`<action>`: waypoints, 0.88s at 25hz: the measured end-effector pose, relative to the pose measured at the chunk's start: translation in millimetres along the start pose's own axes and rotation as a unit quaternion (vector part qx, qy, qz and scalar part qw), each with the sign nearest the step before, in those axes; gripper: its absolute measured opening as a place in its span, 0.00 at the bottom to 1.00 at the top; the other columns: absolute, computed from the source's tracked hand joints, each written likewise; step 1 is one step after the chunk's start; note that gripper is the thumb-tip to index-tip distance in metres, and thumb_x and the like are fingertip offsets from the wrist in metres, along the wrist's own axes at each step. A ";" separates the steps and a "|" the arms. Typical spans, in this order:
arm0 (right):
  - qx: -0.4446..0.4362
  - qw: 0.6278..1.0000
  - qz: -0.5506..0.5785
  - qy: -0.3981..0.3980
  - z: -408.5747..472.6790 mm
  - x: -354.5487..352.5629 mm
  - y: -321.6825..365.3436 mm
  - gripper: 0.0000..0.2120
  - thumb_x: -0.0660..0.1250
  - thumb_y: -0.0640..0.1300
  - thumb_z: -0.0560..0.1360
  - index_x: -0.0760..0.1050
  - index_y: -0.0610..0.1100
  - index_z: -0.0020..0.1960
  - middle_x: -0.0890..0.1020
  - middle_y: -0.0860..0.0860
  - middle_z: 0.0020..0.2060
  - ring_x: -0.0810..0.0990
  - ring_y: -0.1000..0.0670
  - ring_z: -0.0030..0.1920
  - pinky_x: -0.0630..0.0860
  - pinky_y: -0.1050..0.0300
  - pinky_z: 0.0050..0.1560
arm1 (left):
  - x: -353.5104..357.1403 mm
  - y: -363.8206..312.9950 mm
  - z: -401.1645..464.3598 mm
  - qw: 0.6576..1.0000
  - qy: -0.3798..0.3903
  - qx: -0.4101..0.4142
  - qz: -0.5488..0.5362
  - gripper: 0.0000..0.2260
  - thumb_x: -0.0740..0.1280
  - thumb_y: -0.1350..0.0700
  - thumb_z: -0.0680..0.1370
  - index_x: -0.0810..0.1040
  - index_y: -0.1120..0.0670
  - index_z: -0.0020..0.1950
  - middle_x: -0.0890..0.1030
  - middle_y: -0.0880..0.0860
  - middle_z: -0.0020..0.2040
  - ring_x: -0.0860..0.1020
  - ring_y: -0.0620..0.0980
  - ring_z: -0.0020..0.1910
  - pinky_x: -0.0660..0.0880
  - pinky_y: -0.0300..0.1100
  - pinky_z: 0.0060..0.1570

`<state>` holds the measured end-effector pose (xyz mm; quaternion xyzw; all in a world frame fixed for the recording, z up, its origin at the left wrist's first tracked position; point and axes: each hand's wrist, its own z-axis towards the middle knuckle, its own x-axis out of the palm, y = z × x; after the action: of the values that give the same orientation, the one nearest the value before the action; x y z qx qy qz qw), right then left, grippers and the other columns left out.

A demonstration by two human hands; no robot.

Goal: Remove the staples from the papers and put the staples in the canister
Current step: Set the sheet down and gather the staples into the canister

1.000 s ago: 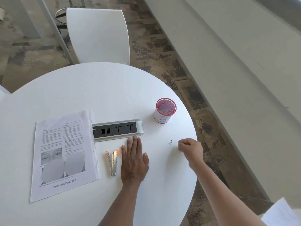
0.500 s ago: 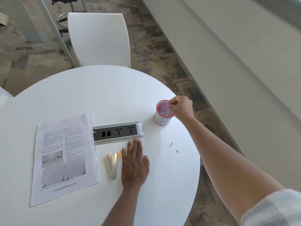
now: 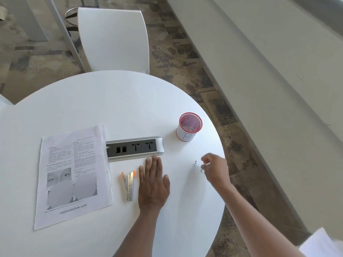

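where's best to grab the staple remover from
Probably the narrow hinged end of the staple remover, nearest the person, pinched across its slim sides from above. It lies flat with its orange-tipped prongs spread toward the power strip; the left hand rests flat beside it.

There were two hands (image 3: 153, 184), one canister (image 3: 189, 127), one staple remover (image 3: 129, 186), one stapled paper (image 3: 73, 175), one power strip (image 3: 134, 148), one chair (image 3: 113, 39), one table (image 3: 104, 101) and roughly two loose staples (image 3: 194, 163).

my left hand (image 3: 153, 184) flat, palm down, fingers straight and together, thumb out to the side, forearm running back toward me, my right hand (image 3: 215, 168) reached forward, blurry, fingers curled in, can't tell if it's pinching anything
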<state>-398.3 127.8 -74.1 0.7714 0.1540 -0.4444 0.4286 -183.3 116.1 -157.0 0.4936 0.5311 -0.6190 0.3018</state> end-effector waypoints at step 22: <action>-0.114 0.972 -0.202 0.030 -8.6 34.4 18.2 0.09 0.59 0.28 0.66 0.64 0.41 0.36 0.68 0.46 0.36 0.64 0.44 0.34 0.52 0.54 0.28 | 0.7 0.0 0.2 1.000 -0.002 0.002 0.017 0.29 0.53 0.48 0.80 0.58 0.57 0.80 0.57 0.53 0.81 0.54 0.55 0.81 0.52 0.59 0.77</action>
<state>-363.1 119.1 -90.7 0.6833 0.3691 -0.4780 0.4104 -183.6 115.9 -157.6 0.5020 0.5202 -0.6161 0.3127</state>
